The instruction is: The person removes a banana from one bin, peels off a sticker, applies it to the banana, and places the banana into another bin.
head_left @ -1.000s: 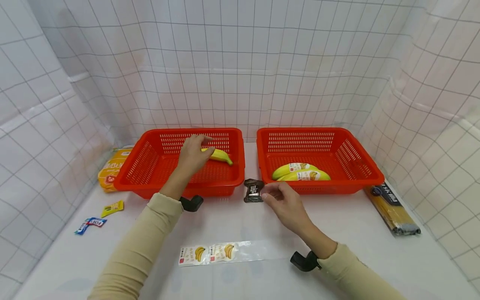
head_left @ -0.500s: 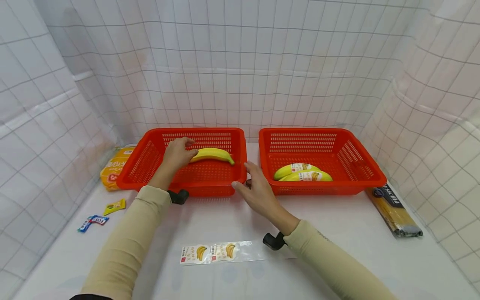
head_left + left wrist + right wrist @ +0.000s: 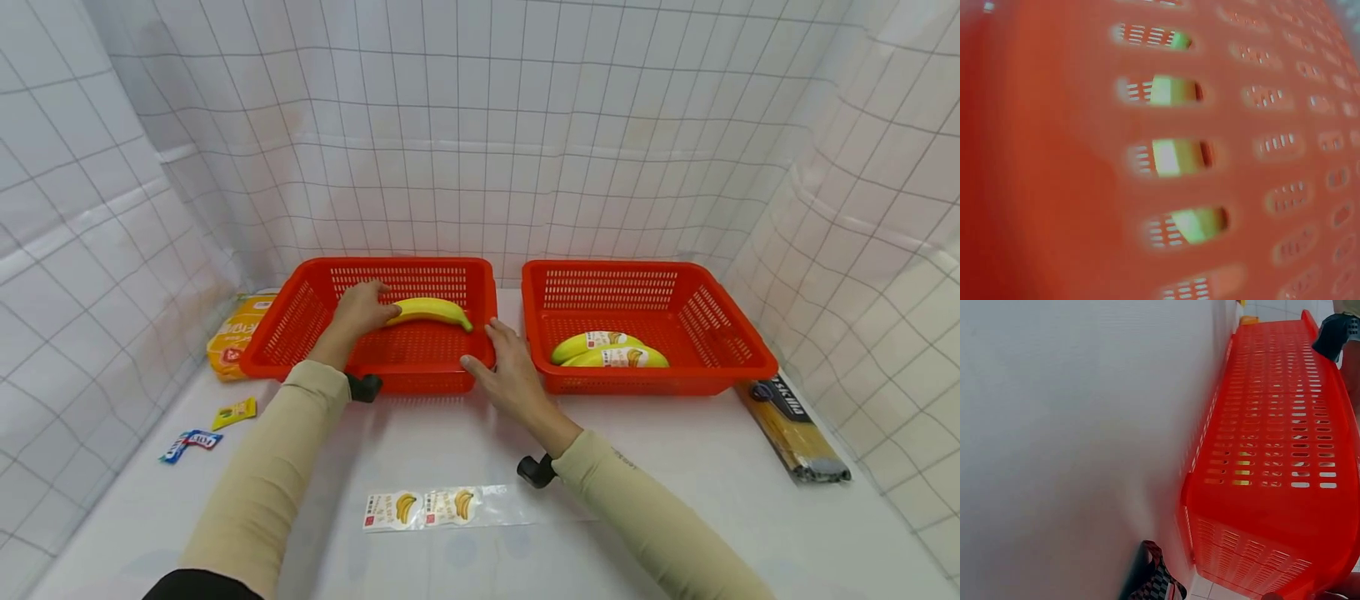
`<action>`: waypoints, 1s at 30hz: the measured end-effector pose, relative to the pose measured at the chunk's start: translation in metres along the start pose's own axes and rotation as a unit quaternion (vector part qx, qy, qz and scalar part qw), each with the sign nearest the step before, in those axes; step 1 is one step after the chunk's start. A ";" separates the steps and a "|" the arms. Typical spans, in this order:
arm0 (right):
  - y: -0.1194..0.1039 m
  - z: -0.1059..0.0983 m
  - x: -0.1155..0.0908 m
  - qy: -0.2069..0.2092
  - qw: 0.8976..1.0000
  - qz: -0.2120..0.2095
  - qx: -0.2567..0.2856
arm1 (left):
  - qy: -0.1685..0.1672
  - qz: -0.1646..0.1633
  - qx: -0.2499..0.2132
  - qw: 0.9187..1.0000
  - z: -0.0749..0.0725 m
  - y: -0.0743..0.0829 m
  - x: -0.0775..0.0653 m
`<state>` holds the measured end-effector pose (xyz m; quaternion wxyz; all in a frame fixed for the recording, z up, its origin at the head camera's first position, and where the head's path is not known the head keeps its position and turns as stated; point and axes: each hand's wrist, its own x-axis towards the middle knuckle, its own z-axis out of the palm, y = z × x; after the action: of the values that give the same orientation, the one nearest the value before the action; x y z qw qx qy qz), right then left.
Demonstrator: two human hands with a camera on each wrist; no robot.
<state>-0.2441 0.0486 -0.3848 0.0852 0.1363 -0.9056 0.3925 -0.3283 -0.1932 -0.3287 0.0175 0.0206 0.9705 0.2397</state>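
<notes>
In the head view, my left hand is inside the left red basket. Its thumb is at the left end of a yellow banana, with a gap between thumb and forefinger; whether it touches the banana is unclear. My right hand lies at that basket's front right corner, thumb by the front rim and fingers by the right rim, not curled tight. From the left wrist, only the basket wall and slivers of banana show through its slots. A dark wrapped packet appears in the right wrist view, hidden in the head view.
The right red basket holds two labelled bananas. A banana sticker strip lies in front. Small packets and an orange bag are at left. A pasta pack lies at right. Gridded curtains surround the table.
My right hand has moved left from beside the dark packet to the left basket's corner, covering the packet. The left hand has drawn left along the banana to its end.
</notes>
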 end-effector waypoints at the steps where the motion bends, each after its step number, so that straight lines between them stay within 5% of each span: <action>1: 0.001 0.001 0.000 0.001 1.000 -0.003 -0.004 | 0.001 0.002 0.002 1.000 0.000 0.001 0.000; 12: 0.003 0.004 -0.004 0.016 1.000 -0.018 -0.016 | 0.011 0.009 0.003 1.000 -0.016 0.026 0.005; 23: 0.005 0.010 -0.014 0.034 0.998 -0.048 -0.037 | -0.065 -0.033 0.005 0.997 -0.003 0.011 0.020; 30: 0.007 0.010 -0.015 0.039 0.996 -0.060 -0.044 | -0.079 -0.046 -0.030 0.995 0.006 0.000 0.024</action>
<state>-0.2322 0.0484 -0.4007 0.1501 0.1709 -0.9083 0.3511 -0.3523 -0.1890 -0.3345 0.1060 -0.0058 0.9584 0.2651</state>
